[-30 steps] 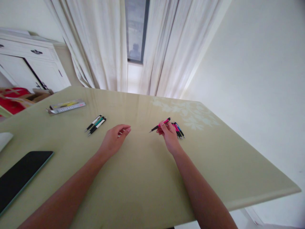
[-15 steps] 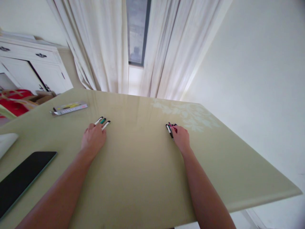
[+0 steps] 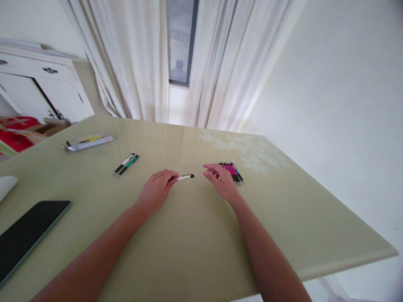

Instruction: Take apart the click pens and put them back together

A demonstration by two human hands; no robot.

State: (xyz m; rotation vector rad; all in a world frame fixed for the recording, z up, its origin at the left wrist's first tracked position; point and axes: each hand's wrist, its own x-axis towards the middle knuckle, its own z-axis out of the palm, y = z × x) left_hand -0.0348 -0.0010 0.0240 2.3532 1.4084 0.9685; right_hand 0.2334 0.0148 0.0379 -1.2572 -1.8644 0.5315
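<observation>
Between the fingers of my left hand (image 3: 158,187) is a white pen (image 3: 185,177) with black ends, pointing right above the middle of the table. My right hand (image 3: 222,181), its thumb and fingers apart and holding nothing, is a short way from the pen's tip end. Beside and partly behind that hand lies a row of several pens (image 3: 233,171), pink ones and a blue one among them, side by side. To the left of my left hand, a second white pen (image 3: 124,163) and a green pen (image 3: 128,165) lie close together at a slant.
A clear pen box (image 3: 90,143) with something yellow in it lies at the back left. A dark tablet-like device (image 3: 33,233) rests at the left, near a white object (image 3: 6,184) at the table's edge. Curtains (image 3: 135,63) and a wall stand beyond the table (image 3: 176,251).
My left hand has picked up a white pen from the left group and carried it right to the middle. My right hand has come off the row of pens and moved slightly left, opening.
</observation>
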